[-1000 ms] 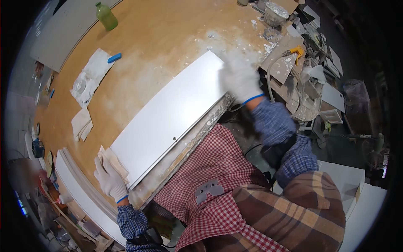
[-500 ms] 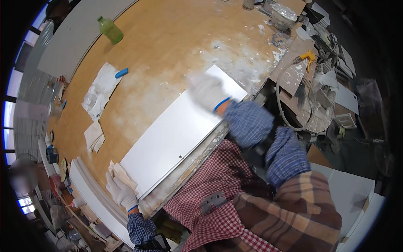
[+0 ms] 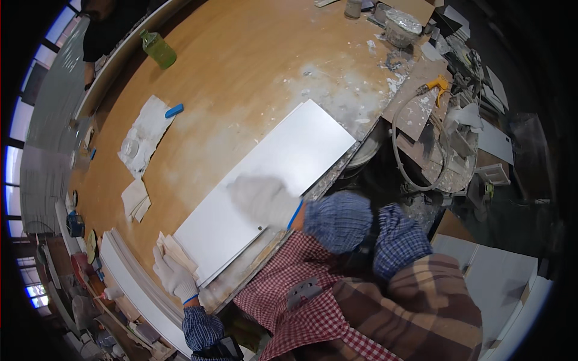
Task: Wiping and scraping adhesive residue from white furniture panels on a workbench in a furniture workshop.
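Observation:
A long white panel (image 3: 307, 150) with a small dark hole near its front edge lies slanted on the workbench; another white edge shows beneath it. My right hand (image 3: 263, 200), in a white knit glove with a blue cuff edge, is over the panel's middle. Motion smears its fingers, and anything under the palm is hidden. At the panel's lower left end, my left hand (image 3: 173, 274), gloved too, rests with fingers stretched out along a folded cream cloth (image 3: 177, 253). The cloth lies against the panel's end.
On the wooden bench (image 3: 229, 78) are a green bottle (image 3: 158, 50), a blue block (image 3: 174, 111), a white sheet (image 3: 150, 126) and a folded cloth (image 3: 136, 198). Rightward, a yellow air gun (image 3: 438, 86) with its hose lies among scraps. A person (image 3: 108, 30) stands beyond the far left edge.
My right hand has swept from the panel's far right end down and left to its middle. My left hand stays put. At the far left, a large pale board has tilted up and the person shows more.

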`<control>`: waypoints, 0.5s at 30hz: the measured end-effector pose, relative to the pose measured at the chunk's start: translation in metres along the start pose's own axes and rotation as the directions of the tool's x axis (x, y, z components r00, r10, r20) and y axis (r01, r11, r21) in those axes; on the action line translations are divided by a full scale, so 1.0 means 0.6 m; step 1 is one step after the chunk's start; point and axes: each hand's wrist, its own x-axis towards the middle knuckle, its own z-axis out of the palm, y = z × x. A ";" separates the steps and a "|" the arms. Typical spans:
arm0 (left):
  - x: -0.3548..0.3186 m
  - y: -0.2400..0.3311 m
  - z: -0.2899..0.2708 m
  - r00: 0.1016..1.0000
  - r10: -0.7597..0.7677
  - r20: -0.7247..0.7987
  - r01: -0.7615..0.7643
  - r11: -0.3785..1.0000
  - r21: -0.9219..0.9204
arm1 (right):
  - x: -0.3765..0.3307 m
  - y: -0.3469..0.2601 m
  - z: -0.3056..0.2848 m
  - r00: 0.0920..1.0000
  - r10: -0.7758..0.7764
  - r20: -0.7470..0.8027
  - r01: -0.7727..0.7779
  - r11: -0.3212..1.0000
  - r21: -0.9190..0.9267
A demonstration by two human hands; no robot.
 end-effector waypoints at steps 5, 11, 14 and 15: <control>0.000 -0.028 0.011 0.998 0.046 -0.030 -0.045 0.999 0.021 | 0.002 0.029 -0.014 0.990 0.104 0.097 -0.087 0.982 -0.165; -0.002 -0.015 0.004 1.000 0.025 -0.010 -0.025 0.999 -0.037 | -0.043 0.328 -0.235 0.774 0.604 -0.190 -0.623 0.673 -0.399; 0.006 -0.028 0.020 0.997 0.062 -0.048 -0.065 0.995 -0.074 | -0.077 0.419 -0.282 0.607 0.765 -0.213 -0.763 0.487 -0.426; 0.004 -0.037 0.023 0.993 0.093 -0.079 -0.099 0.991 -0.089 | -0.089 0.442 -0.292 0.608 0.767 -0.206 -0.760 0.487 -0.430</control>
